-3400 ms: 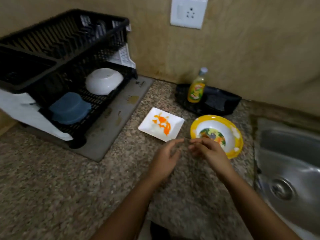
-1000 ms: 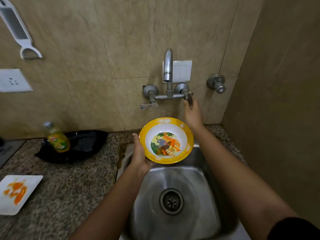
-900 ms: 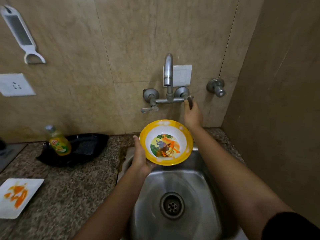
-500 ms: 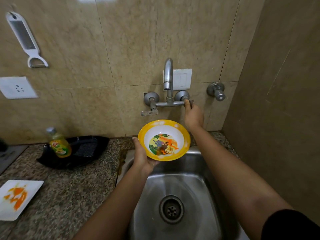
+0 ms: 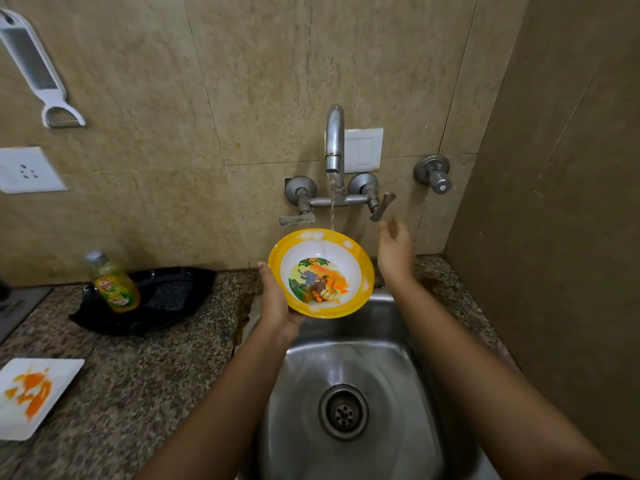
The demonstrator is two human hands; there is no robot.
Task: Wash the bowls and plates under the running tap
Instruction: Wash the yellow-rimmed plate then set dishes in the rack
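Note:
My left hand (image 5: 277, 299) grips the left rim of a yellow bowl (image 5: 320, 273) with an animal picture inside, held tilted above the steel sink (image 5: 349, 386). A thin stream of water falls from the wall tap (image 5: 334, 143) onto the bowl's far rim. My right hand (image 5: 394, 249) hovers to the right of the bowl, fingers apart, just below the tap's right lever (image 5: 381, 206) and not touching it. A white square plate (image 5: 33, 396) with orange smears lies on the counter at the far left.
A bottle of yellow dish soap (image 5: 112, 284) stands on a black tray (image 5: 156, 299) on the granite counter left of the sink. A wall rises close on the right. A white grater (image 5: 38, 67) hangs on the tiled wall, above a socket (image 5: 26, 169).
My right hand has let go of the tap's right lever and dropped slightly. Water now runs from the spout onto the bowl, which stays in my left hand.

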